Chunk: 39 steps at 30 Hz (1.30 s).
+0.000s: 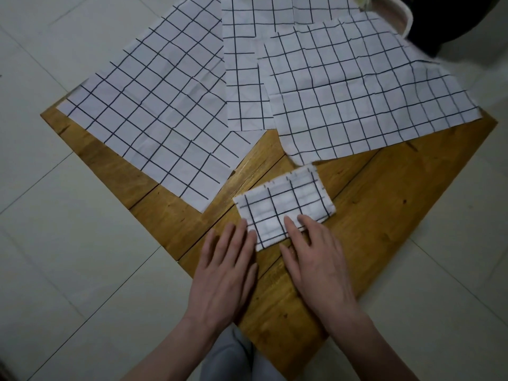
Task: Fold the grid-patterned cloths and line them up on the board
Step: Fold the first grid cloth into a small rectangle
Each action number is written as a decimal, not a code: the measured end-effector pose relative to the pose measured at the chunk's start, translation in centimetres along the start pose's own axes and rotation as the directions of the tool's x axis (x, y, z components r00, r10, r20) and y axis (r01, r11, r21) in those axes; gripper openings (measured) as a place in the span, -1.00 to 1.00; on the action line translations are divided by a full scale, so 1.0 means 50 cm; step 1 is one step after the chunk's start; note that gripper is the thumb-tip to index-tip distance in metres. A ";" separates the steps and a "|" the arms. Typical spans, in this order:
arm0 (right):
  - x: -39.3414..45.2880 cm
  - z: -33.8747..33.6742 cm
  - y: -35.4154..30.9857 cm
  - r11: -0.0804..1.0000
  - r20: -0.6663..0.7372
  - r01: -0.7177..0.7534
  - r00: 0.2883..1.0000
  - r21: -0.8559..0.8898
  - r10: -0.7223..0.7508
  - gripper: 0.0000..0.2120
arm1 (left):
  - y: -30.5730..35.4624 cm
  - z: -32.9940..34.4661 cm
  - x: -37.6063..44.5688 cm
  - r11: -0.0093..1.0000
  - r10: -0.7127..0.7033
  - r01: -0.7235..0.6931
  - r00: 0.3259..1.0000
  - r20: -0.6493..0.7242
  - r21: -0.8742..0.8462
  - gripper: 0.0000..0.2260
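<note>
Both hands, L (225, 266) & R (313, 259), flat w/ fingers straight on 1 folded cloth (286, 207); 3 unfolded cloths (154, 105) behind.

Matt woven folded cloth (286, 209), frayed edges; glossy varnished wood board (384, 215); smooth floor tiles (68, 243).

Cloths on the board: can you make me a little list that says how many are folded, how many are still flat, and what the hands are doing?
folded: one small folded cloth, near the person
flat: three, namely the left cloth, the middle cloth and the right cloth
overlap: right cloth lies over the middle one
surface: wooden board on a tiled floor
left hand: fingers straight, tips at the folded cloth's near corner
right hand: fingers straight, pressing on the folded cloth's near edge
</note>
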State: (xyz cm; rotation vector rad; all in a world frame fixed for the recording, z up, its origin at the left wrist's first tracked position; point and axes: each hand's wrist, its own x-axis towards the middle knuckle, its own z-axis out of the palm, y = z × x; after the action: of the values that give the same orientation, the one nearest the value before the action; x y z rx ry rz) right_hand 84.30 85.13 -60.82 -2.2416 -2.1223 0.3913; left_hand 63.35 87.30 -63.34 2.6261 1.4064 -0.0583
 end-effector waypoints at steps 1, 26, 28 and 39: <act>-0.005 0.003 -0.008 1.000 0.007 -0.005 1.000 0.011 0.005 -0.50 | -0.007 -0.003 0.005 0.999 -0.031 0.031 0.999 -0.007 -0.011 -0.44; -0.045 0.058 0.002 0.976 0.190 0.217 0.959 -0.016 -0.210 -0.30 | 0.048 0.023 -0.032 0.992 -0.058 0.065 0.996 0.065 -0.106 -0.40; -0.049 0.057 0.021 0.979 0.195 0.205 0.961 -0.018 -0.197 -0.30 | 0.049 0.021 -0.032 0.990 -0.070 0.079 0.995 0.077 -0.117 -0.38; -0.063 0.055 0.100 1.000 0.102 0.004 0.995 0.008 -0.005 -0.30 | 0.027 0.026 -0.034 0.996 -0.027 0.035 0.995 0.100 -0.077 -0.37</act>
State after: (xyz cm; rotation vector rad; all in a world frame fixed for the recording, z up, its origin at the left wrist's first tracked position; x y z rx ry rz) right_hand 88.54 81.24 -63.92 -2.2593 -2.1695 0.5240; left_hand 63.59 84.94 -64.25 2.5024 1.3882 -0.1319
